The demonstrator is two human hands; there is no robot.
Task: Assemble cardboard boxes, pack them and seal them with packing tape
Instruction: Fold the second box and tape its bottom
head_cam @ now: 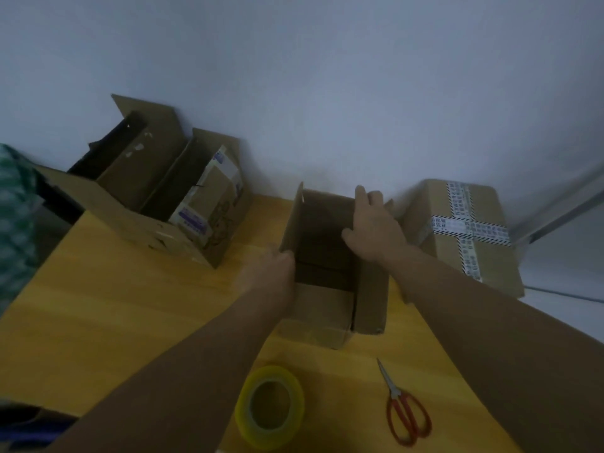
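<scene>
The left hand curls its fingers round the left flap of the open brown rectangular cardboard box, while the right hand lays straight, released fingers along its right wall, thumb inside.

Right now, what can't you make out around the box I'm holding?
Head view only.
Fingers of the left hand: blurred, hidden at the open box wall.
Its inside: too dark to see contents.
Tape print on the sealed box: too small, blurred.
Left edge cuts off the green patterned cloth.
</scene>
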